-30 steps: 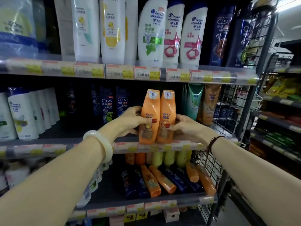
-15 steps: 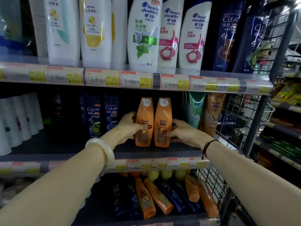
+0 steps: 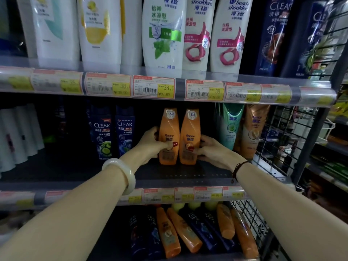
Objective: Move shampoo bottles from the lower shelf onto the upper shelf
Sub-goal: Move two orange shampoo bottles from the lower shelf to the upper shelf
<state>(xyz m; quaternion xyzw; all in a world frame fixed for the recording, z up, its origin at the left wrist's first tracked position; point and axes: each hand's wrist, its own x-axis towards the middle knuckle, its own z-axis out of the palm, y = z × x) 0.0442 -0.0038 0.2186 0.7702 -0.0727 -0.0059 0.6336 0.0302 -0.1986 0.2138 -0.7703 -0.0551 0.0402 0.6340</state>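
Both orange bottles have gone deeper onto the upper shelf (image 3: 188,176) since a moment ago, now standing upright, touching each other, bases on the dark board. Up top, the big white bottles are cut off by the frame; I count three Head & Shoulders. Two dark Clear bottles (image 3: 113,132) stand left of my hands. Down on the lower shelf (image 3: 105,247), four orange bottles lie tilted; the dark ones between blur together. My left hand (image 3: 150,144) clasps the left orange bottle (image 3: 169,136), my right hand (image 3: 211,149) clasps the right orange bottle (image 3: 189,137).
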